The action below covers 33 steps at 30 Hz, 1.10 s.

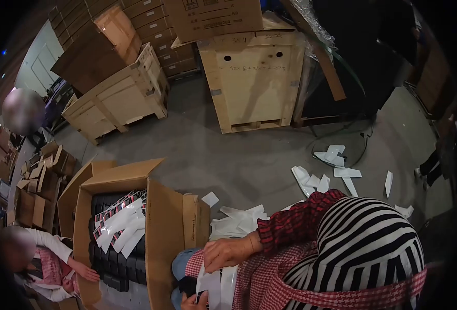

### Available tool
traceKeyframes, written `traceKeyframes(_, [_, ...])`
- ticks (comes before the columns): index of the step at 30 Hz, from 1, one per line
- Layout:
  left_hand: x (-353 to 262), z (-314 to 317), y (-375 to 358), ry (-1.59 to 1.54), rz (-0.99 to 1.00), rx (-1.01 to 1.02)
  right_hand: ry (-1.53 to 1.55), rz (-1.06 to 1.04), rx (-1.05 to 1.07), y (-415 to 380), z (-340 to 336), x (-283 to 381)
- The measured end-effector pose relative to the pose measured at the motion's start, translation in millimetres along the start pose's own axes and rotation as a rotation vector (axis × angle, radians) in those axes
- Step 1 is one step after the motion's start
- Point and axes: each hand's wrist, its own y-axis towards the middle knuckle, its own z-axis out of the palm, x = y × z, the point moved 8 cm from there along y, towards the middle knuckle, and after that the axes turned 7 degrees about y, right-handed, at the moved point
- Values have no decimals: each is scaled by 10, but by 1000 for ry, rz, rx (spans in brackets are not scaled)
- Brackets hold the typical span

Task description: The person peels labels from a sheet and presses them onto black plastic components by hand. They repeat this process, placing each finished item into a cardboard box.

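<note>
Scraps (238, 219), probably paper, litter the floor (187, 142) by the carton (165, 232); 2 crates (259, 80) beyond.

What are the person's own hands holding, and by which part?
A white sheet: right hand at its upper end in view, left hand apparently at its lower edge.

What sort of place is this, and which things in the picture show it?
Probably a packing area in a warehouse or factory: there are large wooden crates, stacked cartons at the back, and an open cardboard box holding black items.
</note>
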Motion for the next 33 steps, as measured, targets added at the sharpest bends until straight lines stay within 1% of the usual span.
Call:
traceKeyframes(2, [-40,-48,42,-22,10,-68,0,41,-65,40,-109,-24])
traceKeyframes(3, [-58,-70,57,-35,13,-103,-5,40,-64,70,-126,3])
traceKeyframes(5, [-103,-106,94,-61,19,-170,36,106,9,123,-100,10])
traceKeyframes(7, [-117,-129,63,-89,5,-235,93,125,-20,172,-123,8])
traceKeyframes(8, [-81,-170,-51,-93,-30,-278,175,139,-40,192,-73,-2])
traceKeyframes(9, [9,-271,-291,-79,-96,-333,182,139,-78,241,-94,46])
traceKeyframes(10, [132,-438,-664,-42,-192,-399,226,137,-108,312,-126,78])
traceKeyframes(11, [56,-539,-685,23,-206,-413,230,137,-124,356,-118,62])
traceKeyframes(12, [-75,-636,-683,-5,-254,-475,238,140,-150,411,-113,59])
traceKeyframes(13, [-17,-639,-724,-15,-249,-467,274,170,-175,467,-104,44])
traceKeyframes(14, [-42,-635,-759,-311,-358,-488,279,214,-147,548,-84,54])
traceKeyframes(15, [-89,-559,-742,-630,-421,-519,252,256,-120,642,-53,56])
traceKeyframes(16, [-118,-519,-724,-745,-394,-539,309,251,-87,737,48,83])
traceKeyframes(17, [-130,-483,-713,-868,-346,-547,348,328,-81,780,109,40])
traceKeyframes(18, [-140,-515,-752,-863,-362,-573,371,409,-77,808,150,-2])
traceKeyframes(19, [-190,-514,-761,-893,-383,-543,383,466,-48,848,231,-24])
traceKeyframes(20, [-226,-495,-766,-926,-401,-507,386,469,-34,880,280,-25])
traceKeyframes(25, [-249,-509,-837,-964,-385,-491,390,529,74,913,446,-62])
traceKeyframes(29, [-254,-510,-836,-951,-398,-469,407,534,54,924,438,-45])
traceKeyframes(32, [-264,-505,-811,-909,-401,-436,410,556,99,926,458,-40])
traceKeyframes(33, [-267,-506,-814,-910,-402,-438,362,490,91,947,447,-10])
